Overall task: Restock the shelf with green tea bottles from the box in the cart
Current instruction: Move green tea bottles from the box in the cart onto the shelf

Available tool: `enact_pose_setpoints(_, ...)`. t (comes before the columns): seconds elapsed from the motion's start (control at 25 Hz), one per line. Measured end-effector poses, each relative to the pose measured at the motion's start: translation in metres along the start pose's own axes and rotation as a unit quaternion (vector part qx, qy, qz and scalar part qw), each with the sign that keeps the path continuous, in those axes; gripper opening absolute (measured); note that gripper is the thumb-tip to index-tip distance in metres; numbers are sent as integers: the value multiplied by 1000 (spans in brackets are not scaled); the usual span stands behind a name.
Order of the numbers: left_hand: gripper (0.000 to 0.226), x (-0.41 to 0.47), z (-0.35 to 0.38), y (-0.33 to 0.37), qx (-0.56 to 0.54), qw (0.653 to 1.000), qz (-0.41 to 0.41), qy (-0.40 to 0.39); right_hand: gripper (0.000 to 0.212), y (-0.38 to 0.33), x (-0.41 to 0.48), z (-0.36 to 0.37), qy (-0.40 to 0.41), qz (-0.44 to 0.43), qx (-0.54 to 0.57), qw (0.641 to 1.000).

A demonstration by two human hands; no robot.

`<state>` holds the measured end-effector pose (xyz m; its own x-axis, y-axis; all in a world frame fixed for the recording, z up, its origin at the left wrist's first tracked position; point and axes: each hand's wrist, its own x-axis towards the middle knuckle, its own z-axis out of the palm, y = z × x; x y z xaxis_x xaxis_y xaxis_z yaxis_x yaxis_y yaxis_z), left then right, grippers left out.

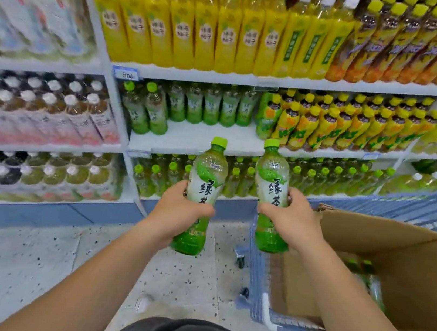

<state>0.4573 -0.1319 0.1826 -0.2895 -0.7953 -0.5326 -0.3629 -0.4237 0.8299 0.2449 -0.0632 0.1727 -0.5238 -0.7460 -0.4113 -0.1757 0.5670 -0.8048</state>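
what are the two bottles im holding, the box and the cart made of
Both the left bottle and the right bottle look like clear glossy plastic: the liquid shows through and highlights glint on them. The box is dull brown cardboard with creased flaps. The cart has blue slatted walls, probably plastic or coated metal; I cannot tell which.
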Motion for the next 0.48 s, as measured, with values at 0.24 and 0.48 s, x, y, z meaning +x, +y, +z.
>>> enact_pose_setpoints(0.24,35,51,-92,-1,14,999,8,35,39,-45,31,94,-9,-11,10,1000)
enact_pose_setpoints(0.48,35,130,-136,-2,36,993,46,98,38,-65,81,167,5,-51,20,998)
